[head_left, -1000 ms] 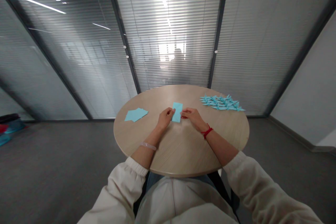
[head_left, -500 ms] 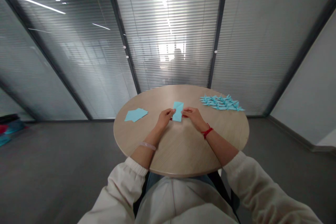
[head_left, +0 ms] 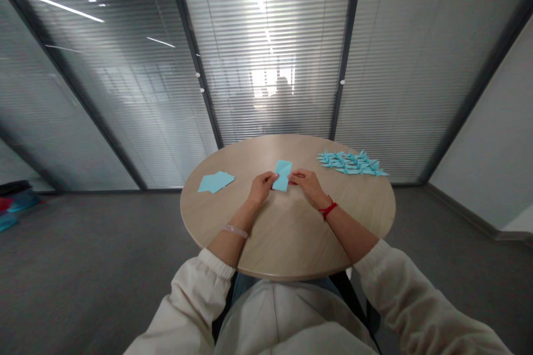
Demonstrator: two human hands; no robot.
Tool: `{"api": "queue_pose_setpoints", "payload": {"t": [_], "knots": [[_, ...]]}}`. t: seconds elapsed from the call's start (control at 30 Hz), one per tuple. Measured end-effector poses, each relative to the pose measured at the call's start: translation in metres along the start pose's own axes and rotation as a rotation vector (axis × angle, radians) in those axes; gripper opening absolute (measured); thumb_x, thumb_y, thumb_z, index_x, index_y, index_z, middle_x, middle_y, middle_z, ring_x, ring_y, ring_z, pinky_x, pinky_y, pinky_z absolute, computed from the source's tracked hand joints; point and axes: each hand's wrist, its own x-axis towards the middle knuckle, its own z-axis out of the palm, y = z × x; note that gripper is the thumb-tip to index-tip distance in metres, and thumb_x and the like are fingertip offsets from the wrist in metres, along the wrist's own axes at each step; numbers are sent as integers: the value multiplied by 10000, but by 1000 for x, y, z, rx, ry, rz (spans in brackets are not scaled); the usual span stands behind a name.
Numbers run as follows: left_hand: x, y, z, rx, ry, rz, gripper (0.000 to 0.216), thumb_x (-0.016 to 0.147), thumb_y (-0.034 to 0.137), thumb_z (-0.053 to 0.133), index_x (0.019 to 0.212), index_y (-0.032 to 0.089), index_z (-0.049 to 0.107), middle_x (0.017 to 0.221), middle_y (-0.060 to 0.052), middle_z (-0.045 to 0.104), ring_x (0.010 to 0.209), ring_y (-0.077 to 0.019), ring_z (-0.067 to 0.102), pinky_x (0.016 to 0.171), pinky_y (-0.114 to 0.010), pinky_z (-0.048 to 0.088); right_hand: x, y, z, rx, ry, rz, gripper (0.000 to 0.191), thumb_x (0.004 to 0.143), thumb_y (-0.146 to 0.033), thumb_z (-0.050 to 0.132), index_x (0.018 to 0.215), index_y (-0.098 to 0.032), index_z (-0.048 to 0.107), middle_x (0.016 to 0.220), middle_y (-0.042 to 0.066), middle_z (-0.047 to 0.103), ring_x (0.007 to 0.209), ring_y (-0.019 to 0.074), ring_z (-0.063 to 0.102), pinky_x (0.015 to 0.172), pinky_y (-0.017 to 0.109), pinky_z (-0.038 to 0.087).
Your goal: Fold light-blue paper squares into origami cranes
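Observation:
A light-blue piece of folded paper is held up just over the middle of the round table. Its left edge is pinched between the thumb and fingers of my left hand. On the right edge, my right hand grips the same paper with fingertips closed. Creases show faintly near the top of the paper. To the left lie flat sheets of light-blue paper, overlapping one another. Several folded light-blue paper cranes sit in rows at the right.
The round wooden table stands close in front of my body. Behind it is a glass partition with blinds and dark frames. Dark and red items lie on the floor at far left.
Both hands keep hold of the folded paper, which has shifted very slightly upward and tilted a little. The sheets and the cranes stay where they were.

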Motion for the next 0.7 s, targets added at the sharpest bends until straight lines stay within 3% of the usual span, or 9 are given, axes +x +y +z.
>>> {"api": "queue_pose_setpoints", "payload": {"t": [0.33, 0.7], "knots": [[-2, -4, 3, -91, -78, -84, 486, 763, 618, 527, 664, 147, 595, 633, -24, 563, 585, -135, 512, 568, -263, 436, 2, 1, -3, -13, 46, -21, 257, 597, -380, 730, 731, -165, 685, 726, 38, 700, 684, 167, 640, 725, 319, 522], [-2, 0, 0, 93, -29, -8, 458, 812, 568, 462, 595, 171, 531, 519, 8, 509, 518, -124, 477, 540, -248, 368, -1, -3, -1, 7, 53, -11, 264, 582, -382, 738, 724, -166, 683, 733, 36, 693, 695, 167, 635, 750, 330, 518]]}}
